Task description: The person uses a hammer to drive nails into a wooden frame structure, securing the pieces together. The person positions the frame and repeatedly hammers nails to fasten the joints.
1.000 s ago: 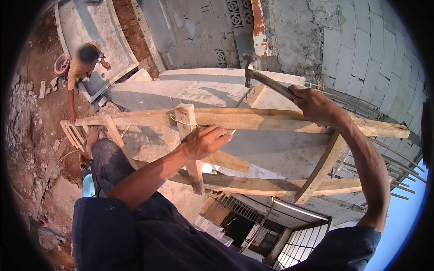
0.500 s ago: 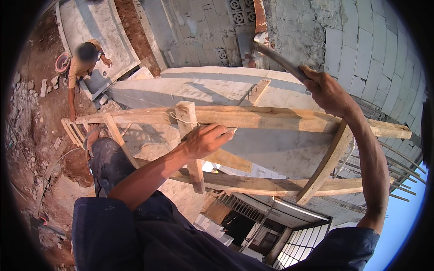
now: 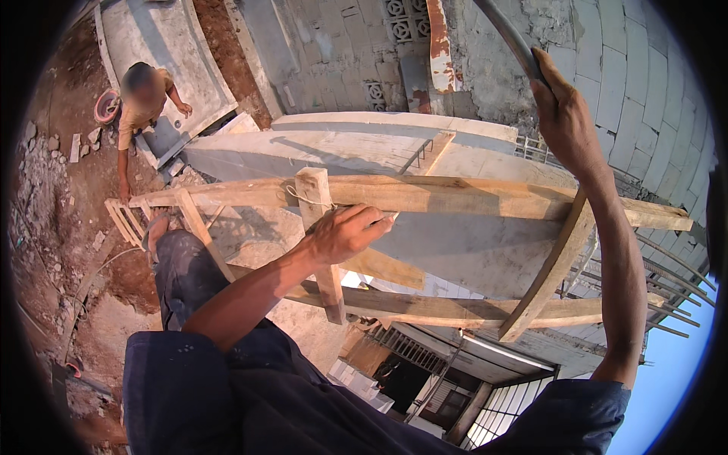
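Note:
My right hand [image 3: 565, 114], raised at the upper right, is closed around the grey handle of a hammer [image 3: 509, 32]; the hammer's head is beyond the top edge. My left hand [image 3: 349, 233] lies across a wooden crosspiece [image 3: 312, 189] of a ladder-like timber frame, just below the frame's upper rail [image 3: 455, 196]. Its fingers are curled and pressed together; what they hold, if anything, is hidden. A thin cord [image 3: 297, 196] is tied round the crosspiece. The lower rail [image 3: 432, 309] runs beneath my forearm, and another crosspiece [image 3: 542, 277] slants beneath my right forearm.
A co-worker [image 3: 144, 98] crouches at the far left, one hand near the frame's end. Concrete beams [image 3: 341, 144] run behind the frame, and a block wall [image 3: 622, 98] rises beyond. Steel bars [image 3: 671, 277] jut out at right. My bent leg [image 3: 189, 269] is beside the frame.
My right hand has risen with the hammer, whose head has swung up out of view. My left hand stays at the crosspiece. The co-worker has shifted slightly.

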Motion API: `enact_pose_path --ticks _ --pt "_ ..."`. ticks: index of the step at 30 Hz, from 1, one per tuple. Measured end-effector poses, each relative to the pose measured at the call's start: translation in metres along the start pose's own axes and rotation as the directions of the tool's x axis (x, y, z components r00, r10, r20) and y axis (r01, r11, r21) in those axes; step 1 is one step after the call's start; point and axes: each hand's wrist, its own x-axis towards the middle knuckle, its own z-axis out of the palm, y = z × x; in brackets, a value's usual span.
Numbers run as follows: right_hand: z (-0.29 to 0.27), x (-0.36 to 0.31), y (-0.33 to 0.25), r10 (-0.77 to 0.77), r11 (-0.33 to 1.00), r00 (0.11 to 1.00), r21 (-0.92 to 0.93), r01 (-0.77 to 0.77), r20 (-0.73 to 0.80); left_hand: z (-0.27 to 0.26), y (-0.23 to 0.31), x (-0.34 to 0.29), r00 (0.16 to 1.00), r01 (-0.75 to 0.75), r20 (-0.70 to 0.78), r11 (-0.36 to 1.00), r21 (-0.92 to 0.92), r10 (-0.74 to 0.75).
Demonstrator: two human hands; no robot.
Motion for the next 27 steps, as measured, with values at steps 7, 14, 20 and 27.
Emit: enact_pose_path --ticks 7,14,20,27 --pt "-0.038 0.01 -0.032 0.149 0.988 0.817 -0.115 -0.103 0.557 -0.003 -0.003 -0.001 1.0 0.024 0.003 1.0 0.006 -0.024" --pt "-0.022 0.026 0.013 -0.157 0.986 0.94 0.004 0.166 -0.302 -0.004 0.003 0.001 1.0 0.018 0.02 1.0 0.009 -0.018" --pt "0.002 -0.015 0.022 0.084 0.98 0.74 -0.189 0.06 0.668 0.001 -0.011 0.005 0.999 -0.013 -0.031 1.0 -0.002 0.013" --pt "-0.051 0.03 -0.006 0.118 0.988 0.993 0.103 -0.115 -0.019 0.001 0.003 0.0 0.999 0.024 -0.033 1.0 0.01 -0.024"
